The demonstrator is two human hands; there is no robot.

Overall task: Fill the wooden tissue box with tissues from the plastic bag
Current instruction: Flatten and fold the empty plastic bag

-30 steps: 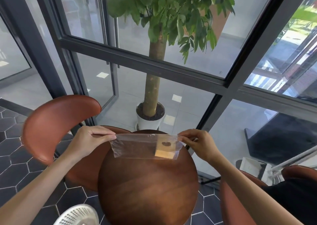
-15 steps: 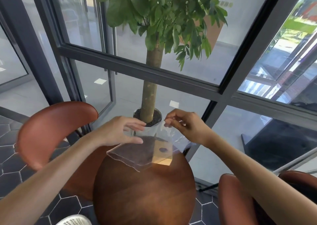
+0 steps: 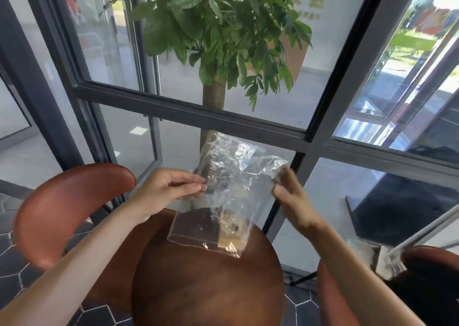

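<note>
A clear, crinkled plastic bag point(image 3: 231, 196) hangs in the air above the far edge of the round wooden table point(image 3: 208, 288). My left hand point(image 3: 166, 191) pinches its left edge. On the bag's upper right corner, my right hand point(image 3: 290, 196) has its grip. A small tan label shows through the bag's lower right corner. The bag looks flat, and I see no tissues in it. No wooden tissue box is in view.
A brown curved chair point(image 3: 62, 209) stands left of the table, another brown chair point(image 3: 332, 298) at the right. A potted tree point(image 3: 213, 52) stands behind the table against dark-framed glass walls. The floor has dark hexagonal tiles.
Both hands have lifted the bag from a flat, stretched hold into an upright, tilted one. The hands came closer together, and the view has tilted up.
</note>
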